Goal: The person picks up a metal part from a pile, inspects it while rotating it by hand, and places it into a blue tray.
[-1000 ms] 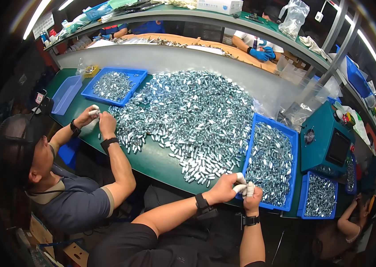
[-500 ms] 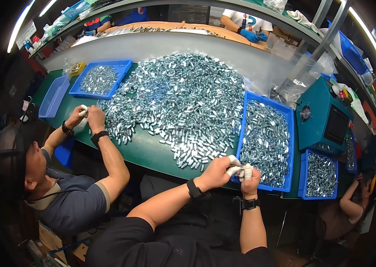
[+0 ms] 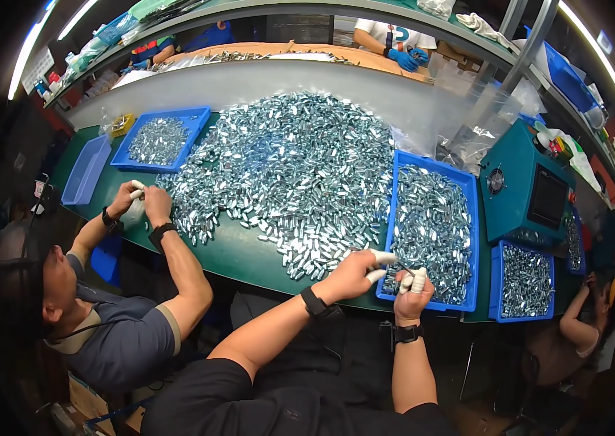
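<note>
A large heap of small shiny bluish-silver metal pieces (image 3: 300, 167) covers much of the green table. My left hand (image 3: 355, 276) is at the near edge of a blue tray (image 3: 476, 240) filled with the same kind of pieces. White covers wrap its thumb and forefinger, which point right and stand apart with nothing visible between them. Close beside it, my right hand (image 3: 413, 294) is closed, its wrapped fingers bent together. A thin dark bit shows at its fingertips, too small to name. Both hands are above the tray's near left corner.
At left a co-worker (image 3: 122, 312) works with both hands by another blue tray (image 3: 201, 131) and an empty-looking blue bin (image 3: 82, 174). A teal machine (image 3: 511, 182) stands right, behind a smaller filled tray (image 3: 494, 283). Gloved hands (image 3: 409, 58) work across the partition; another person sits far right.
My hands, together before, have come slightly apart. My left thumb and forefinger have opened, and my right hand has shifted a little right and down. The view has moved slightly.
</note>
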Demonstrator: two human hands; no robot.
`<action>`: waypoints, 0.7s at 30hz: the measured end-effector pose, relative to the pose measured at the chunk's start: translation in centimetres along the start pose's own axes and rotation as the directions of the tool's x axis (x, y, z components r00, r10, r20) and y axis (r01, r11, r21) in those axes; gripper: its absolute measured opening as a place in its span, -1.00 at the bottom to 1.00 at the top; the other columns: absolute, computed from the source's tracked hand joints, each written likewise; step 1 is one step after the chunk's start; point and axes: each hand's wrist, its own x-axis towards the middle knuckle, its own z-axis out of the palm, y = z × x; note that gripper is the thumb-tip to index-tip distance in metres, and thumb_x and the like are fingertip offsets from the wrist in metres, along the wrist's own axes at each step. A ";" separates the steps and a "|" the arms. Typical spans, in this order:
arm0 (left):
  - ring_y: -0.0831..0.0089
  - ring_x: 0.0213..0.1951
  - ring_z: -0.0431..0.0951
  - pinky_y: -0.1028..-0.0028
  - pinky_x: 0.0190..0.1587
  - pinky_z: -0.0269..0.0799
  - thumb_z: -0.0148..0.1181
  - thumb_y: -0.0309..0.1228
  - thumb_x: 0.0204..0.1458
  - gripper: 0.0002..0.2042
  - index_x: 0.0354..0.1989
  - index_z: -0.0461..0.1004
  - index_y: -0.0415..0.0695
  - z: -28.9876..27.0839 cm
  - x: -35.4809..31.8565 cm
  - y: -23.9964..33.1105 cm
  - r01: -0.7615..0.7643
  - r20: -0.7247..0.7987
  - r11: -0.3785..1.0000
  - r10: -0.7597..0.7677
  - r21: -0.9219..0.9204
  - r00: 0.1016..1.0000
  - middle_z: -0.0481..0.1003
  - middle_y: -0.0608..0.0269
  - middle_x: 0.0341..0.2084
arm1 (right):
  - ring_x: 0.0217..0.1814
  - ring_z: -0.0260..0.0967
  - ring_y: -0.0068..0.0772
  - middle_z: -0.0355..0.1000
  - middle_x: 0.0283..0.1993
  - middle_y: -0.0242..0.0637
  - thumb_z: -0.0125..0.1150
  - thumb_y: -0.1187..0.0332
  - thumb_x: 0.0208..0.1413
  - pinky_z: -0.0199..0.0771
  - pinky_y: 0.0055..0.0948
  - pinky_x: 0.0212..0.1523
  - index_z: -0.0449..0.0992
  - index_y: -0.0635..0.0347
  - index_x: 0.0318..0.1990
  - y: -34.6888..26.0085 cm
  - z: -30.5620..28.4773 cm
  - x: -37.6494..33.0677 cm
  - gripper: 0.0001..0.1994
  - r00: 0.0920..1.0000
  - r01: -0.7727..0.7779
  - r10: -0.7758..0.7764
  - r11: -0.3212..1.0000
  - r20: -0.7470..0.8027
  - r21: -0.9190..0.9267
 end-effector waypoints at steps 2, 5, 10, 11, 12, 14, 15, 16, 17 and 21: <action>0.16 -0.34 0.55 0.28 -0.30 0.46 0.23 -0.47 -0.01 -0.79 -0.17 0.54 -0.17 0.1 0.3 -1.0 -0.253 0.090 0.965 0.247 0.065 0.965 0.55 0.11 -0.39 | -0.61 0.13 -0.62 0.26 -0.63 -0.44 -0.07 0.22 0.34 0.22 -0.53 -0.45 0.32 0.17 -0.60 0.0 0.2 0.1 -0.58 1.000 0.000 0.000 1.000 -0.009 0.001; 0.14 -0.27 0.53 0.21 -0.27 0.45 0.23 -0.46 -0.04 -0.79 -0.19 0.52 -0.16 -1.8 1.2 -4.5 0.078 -0.138 0.913 -0.024 0.400 0.990 0.52 0.07 -0.35 | -0.61 0.13 -0.61 0.27 -0.62 -0.43 -0.07 0.22 0.34 0.22 -0.52 -0.47 0.33 0.19 -0.58 0.3 0.0 0.2 -0.59 0.999 0.002 0.000 0.999 0.035 -0.050; 0.09 -0.30 0.50 0.13 -0.31 0.42 0.21 -0.42 -0.04 -0.84 -0.28 0.49 -0.16 -4.4 3.0 -6.3 0.114 -0.153 0.714 -0.010 0.691 0.988 0.48 0.06 -0.45 | -0.61 0.13 -0.62 0.27 -0.62 -0.43 -0.07 0.23 0.34 0.20 -0.55 -0.50 0.34 0.20 -0.57 0.2 0.4 0.5 -0.60 0.998 0.011 -0.007 0.997 0.064 -0.072; 0.08 -0.31 0.50 0.12 -0.33 0.41 0.20 -0.42 -0.04 -0.85 -0.30 0.49 -0.17 -4.6 3.0 -6.7 0.072 -0.130 0.712 0.028 0.698 0.991 0.47 0.06 -0.47 | -0.61 0.14 -0.62 0.28 -0.62 -0.43 -0.07 0.23 0.34 0.19 -0.56 -0.50 0.35 0.20 -0.57 0.2 0.5 0.3 -0.60 0.998 -0.003 0.008 0.997 0.066 -0.076; 0.07 -0.33 0.49 0.11 -0.34 0.40 0.20 -0.41 -0.04 -0.86 -0.32 0.48 -0.17 -4.8 2.8 -7.1 0.029 -0.106 0.707 0.066 0.706 0.992 0.46 0.06 -0.48 | -0.61 0.14 -0.63 0.28 -0.62 -0.43 -0.07 0.23 0.34 0.19 -0.58 -0.51 0.35 0.21 -0.57 0.2 0.5 0.1 -0.60 0.997 -0.018 0.023 0.997 0.068 -0.078; 0.07 -0.33 0.51 0.15 -0.32 0.42 0.20 -0.44 -0.04 -0.86 -0.31 0.47 -0.18 -4.6 2.5 -7.0 0.041 -0.114 0.720 0.053 0.693 0.992 0.48 0.04 -0.47 | -0.61 0.14 -0.63 0.28 -0.62 -0.43 -0.06 0.23 0.34 0.18 -0.60 -0.52 0.36 0.21 -0.57 0.2 0.4 0.0 -0.60 0.997 -0.016 0.021 0.997 0.075 -0.072; 0.07 -0.33 0.52 0.19 -0.31 0.43 0.20 -0.46 -0.05 -0.85 -0.30 0.46 -0.18 -4.6 2.4 -6.9 0.058 -0.113 0.739 0.025 0.672 0.993 0.49 0.01 -0.45 | -0.62 0.13 -0.65 0.29 -0.61 -0.43 -0.07 0.23 0.34 0.16 -0.61 -0.54 0.36 0.21 -0.57 0.3 0.2 -0.2 -0.60 0.997 -0.018 0.026 0.995 0.075 -0.100; 0.07 -0.33 0.52 0.19 -0.31 0.43 0.20 -0.46 -0.05 -0.85 -0.30 0.46 -0.18 -4.6 2.4 -5.7 0.054 -0.117 0.735 0.035 0.676 0.993 0.49 0.01 -0.45 | -0.62 0.13 -0.67 0.30 -0.61 -0.44 -0.07 0.22 0.34 0.14 -0.63 -0.56 0.36 0.20 -0.57 0.2 -0.2 -0.3 -0.60 0.997 -0.022 0.032 0.991 0.070 -0.131; 0.17 -0.33 0.55 0.29 -0.29 0.45 0.21 -0.49 -0.03 -0.86 -0.28 0.46 -0.19 -4.6 2.3 -4.6 0.174 -0.123 0.873 -0.132 0.455 0.984 0.51 0.05 -0.43 | -0.63 0.12 -0.68 0.30 -0.61 -0.44 -0.07 0.22 0.34 0.12 -0.65 -0.58 0.36 0.20 -0.56 0.3 -0.5 -0.3 -0.60 0.997 -0.028 0.039 0.986 0.064 -0.162; 0.51 -0.32 0.57 0.53 -0.26 0.45 0.24 -0.52 0.05 -0.86 -0.24 0.45 -0.21 -3.0 0.3 -2.9 0.306 0.087 0.840 -0.300 -0.448 0.950 0.56 0.22 -0.37 | -0.65 0.11 -0.73 0.33 -0.61 -0.45 -0.07 0.21 0.34 0.06 -0.68 -0.63 0.37 0.19 -0.56 0.4 -0.3 0.0 -0.60 0.986 0.011 0.042 0.949 0.162 -0.314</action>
